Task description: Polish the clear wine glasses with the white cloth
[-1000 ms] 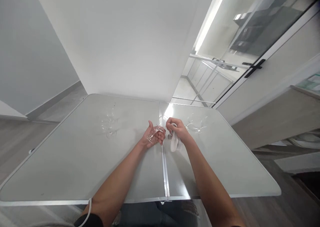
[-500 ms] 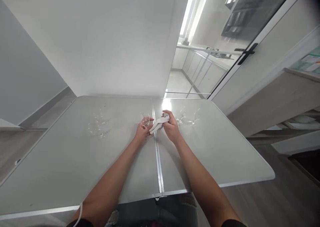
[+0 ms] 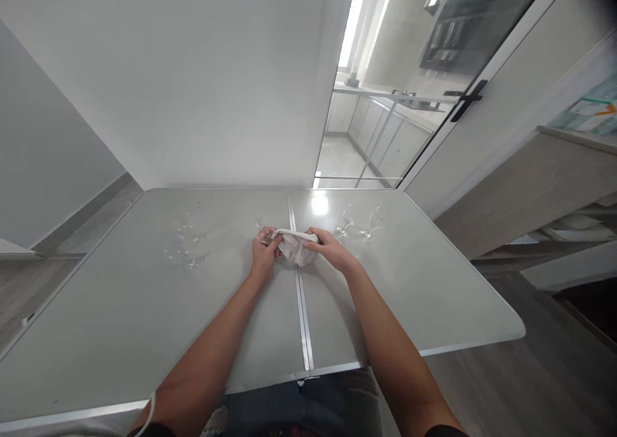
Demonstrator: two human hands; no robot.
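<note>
My left hand [image 3: 263,256] is closed around a clear wine glass [image 3: 265,234] near the middle of the table. A white cloth [image 3: 297,248] stretches between my two hands and covers part of the glass. Its left end lies at my left thumb, while my right hand [image 3: 331,250] grips the other end, thumb on top. How far the cloth wraps round the glass is hidden by the fingers.
Several clear stemmed glasses [image 3: 191,262] stand to the left. Other glasses [image 3: 369,234] stand at the back right. A metal seam [image 3: 303,321] splits the pale table [image 3: 120,334], which meets a white wall [image 3: 216,103]. Beyond it is a glass door [image 3: 385,128].
The cloth, bunched and slanting before, is now spread out between my hands. My left hand and the glass have shifted slightly left, and my right hand has turned flatter over the cloth.
</note>
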